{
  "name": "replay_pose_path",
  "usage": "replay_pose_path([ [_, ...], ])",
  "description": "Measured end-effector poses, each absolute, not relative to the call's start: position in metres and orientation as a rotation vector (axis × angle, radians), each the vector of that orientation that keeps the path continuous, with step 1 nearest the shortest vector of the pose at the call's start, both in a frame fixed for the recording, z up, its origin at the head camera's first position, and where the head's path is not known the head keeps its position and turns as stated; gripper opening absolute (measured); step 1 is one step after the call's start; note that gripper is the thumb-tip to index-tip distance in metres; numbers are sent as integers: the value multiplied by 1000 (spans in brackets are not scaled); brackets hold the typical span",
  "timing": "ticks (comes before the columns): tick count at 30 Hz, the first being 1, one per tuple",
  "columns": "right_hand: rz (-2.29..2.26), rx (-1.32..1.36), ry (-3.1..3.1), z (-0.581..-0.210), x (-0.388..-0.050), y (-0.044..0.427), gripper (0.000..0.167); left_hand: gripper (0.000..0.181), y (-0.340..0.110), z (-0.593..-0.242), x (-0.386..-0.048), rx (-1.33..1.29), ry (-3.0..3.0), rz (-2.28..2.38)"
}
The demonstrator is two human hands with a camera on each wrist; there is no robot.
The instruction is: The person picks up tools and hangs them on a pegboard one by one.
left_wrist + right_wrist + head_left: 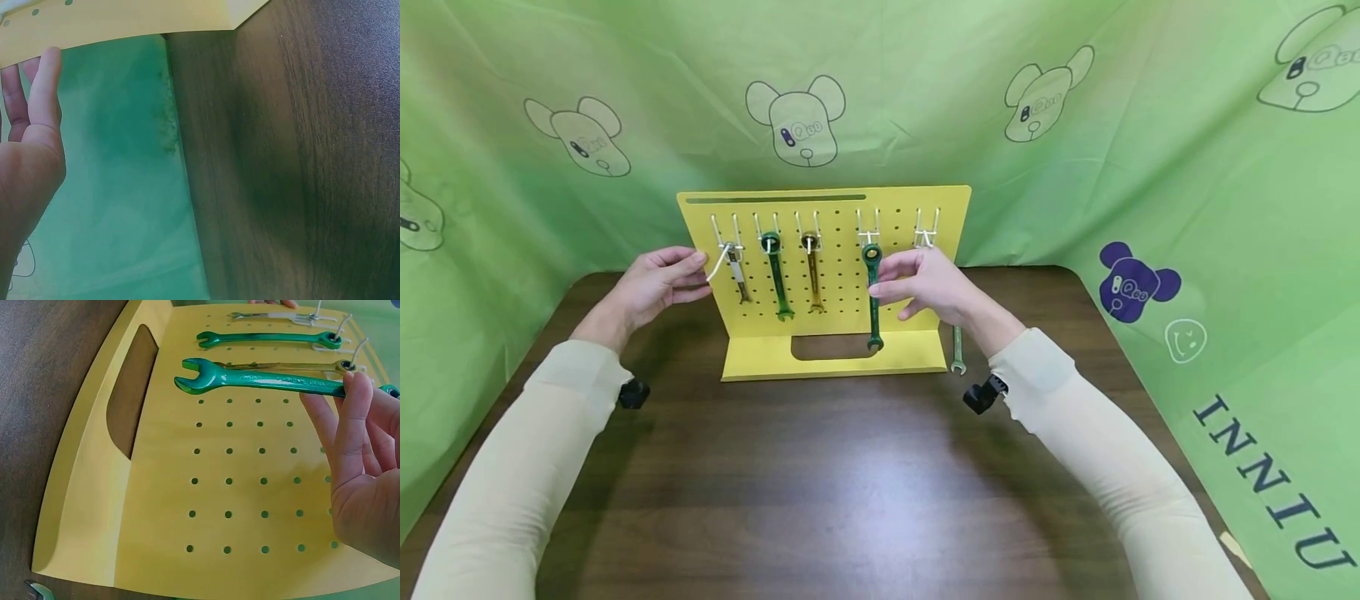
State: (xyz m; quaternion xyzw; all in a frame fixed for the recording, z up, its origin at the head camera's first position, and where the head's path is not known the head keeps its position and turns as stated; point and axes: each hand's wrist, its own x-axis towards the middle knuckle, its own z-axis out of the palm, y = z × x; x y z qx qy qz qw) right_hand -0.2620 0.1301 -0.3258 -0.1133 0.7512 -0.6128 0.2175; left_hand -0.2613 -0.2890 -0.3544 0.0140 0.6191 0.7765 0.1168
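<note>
A green combination wrench is pinched between the thumb and fingers of my right hand. It hangs upright in front of the yellow pegboard, ring end up, near a white hook. In the right wrist view the open end of this green wrench points away from the hand. My left hand holds the board's left edge; in the left wrist view one fingertip overlaps the board while other fingers pass behind it. A silver wrench, another green wrench and a bronze-coloured wrench hang on hooks.
Partly hidden by my right forearm, another wrench lies on the brown table beside the board's right end. A further white hook sits behind my right hand. Green printed cloth surrounds the table's back and sides.
</note>
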Motion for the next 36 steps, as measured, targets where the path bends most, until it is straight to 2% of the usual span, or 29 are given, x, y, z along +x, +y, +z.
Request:
replay_pose_path([
  [18,-1651,-214,2081,-333,-271,127,49,10,-289,-354,-262,34,1804,2281],
  [36,-1713,-183,2077,-337,-275,121,41,10,-290,-355,-261,61,1794,2283],
])
